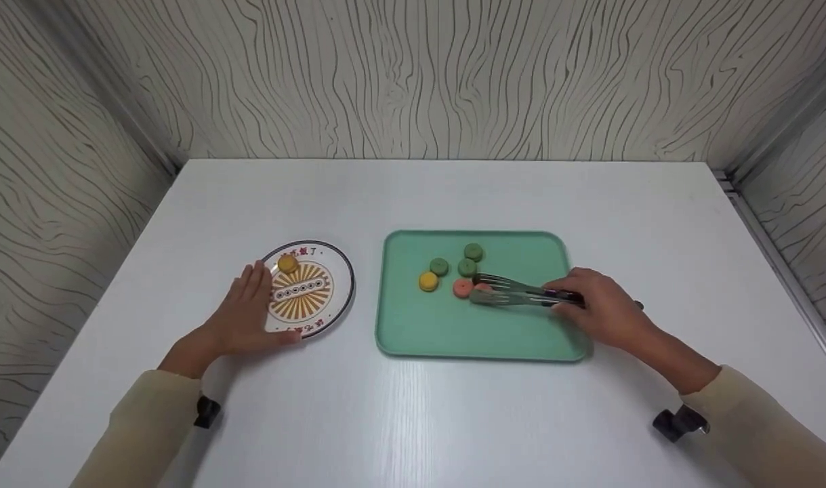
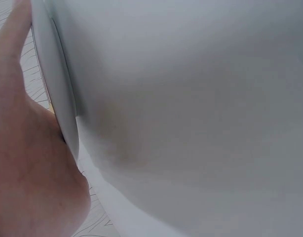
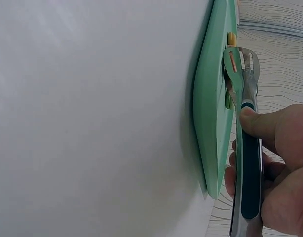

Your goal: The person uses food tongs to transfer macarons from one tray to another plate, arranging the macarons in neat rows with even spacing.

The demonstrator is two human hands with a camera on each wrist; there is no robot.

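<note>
My right hand [image 1: 606,308] grips metal serving tongs [image 1: 521,298] with dark handle inlays, thumb on one arm in the right wrist view. The slotted tips of the tongs stand either side of a pink macaron [image 1: 484,289], partly hiding it. Beside it on the green tray [image 1: 480,339] lie another pink macaron [image 1: 463,288], a yellow macaron [image 1: 428,281] and three green macarons [image 1: 473,253]. My left hand [image 1: 246,315] rests against the left rim of a patterned white plate [image 1: 341,285], fingers straight and thumb spread along the near rim. One yellow macaron [image 1: 288,263] sits on that plate.
Plate and tray stand apart on a white table [image 1: 413,420], the plate to the left. A wood-grain patterned wall [image 1: 413,81] rises behind the table, with similar panels at both sides. Dark camera mounts [image 1: 207,412] show at both wrists.
</note>
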